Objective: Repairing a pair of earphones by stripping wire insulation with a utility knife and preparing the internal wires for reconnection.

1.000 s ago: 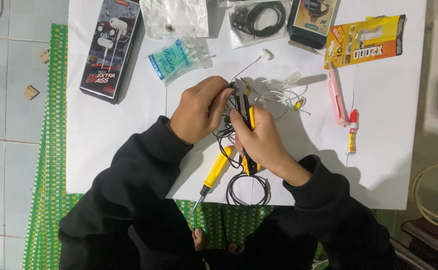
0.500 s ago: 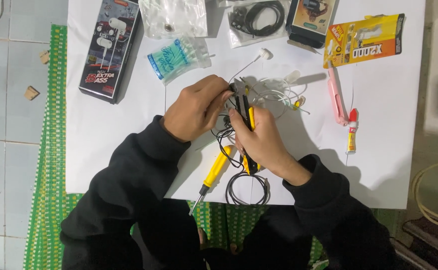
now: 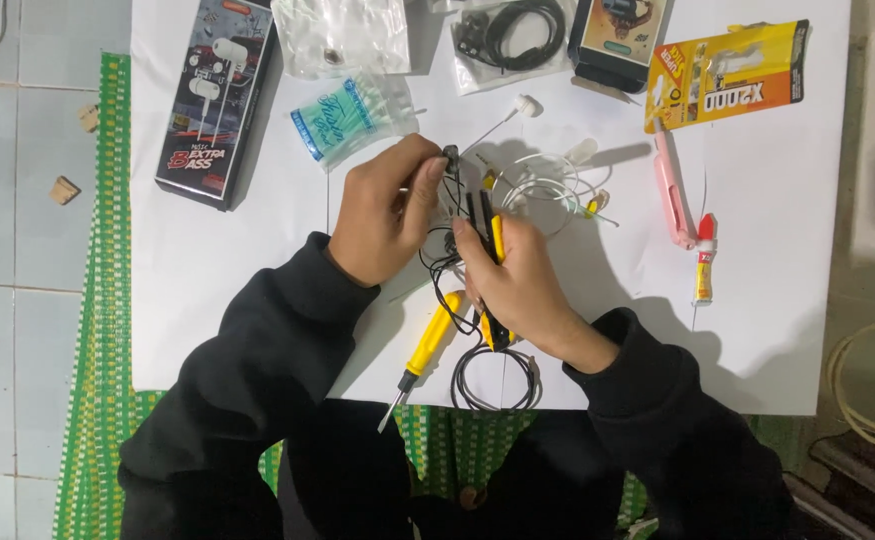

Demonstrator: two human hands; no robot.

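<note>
My left hand (image 3: 382,212) pinches a small black earbud (image 3: 450,155) with a thin black cable hanging from it. My right hand (image 3: 517,275) grips a black and yellow hand tool (image 3: 485,225), its tip pointing up toward the earbud. The black cable runs down between both hands and ends in a loose coil (image 3: 497,375) near the front edge of the white sheet (image 3: 207,300). A yellow-handled screwdriver (image 3: 425,345) lies below my left hand.
White earphones with tangled wire (image 3: 542,180) lie just beyond my hands. A pink tool (image 3: 669,195) and a small glue tube (image 3: 703,260) lie to the right. At the back are a black earphone box (image 3: 215,95), a cotton swab pack (image 3: 342,118), plastic bags and a yellow glue card (image 3: 727,75).
My left hand has lifted the earbud slightly up and away from the tool. The right hand stays in place.
</note>
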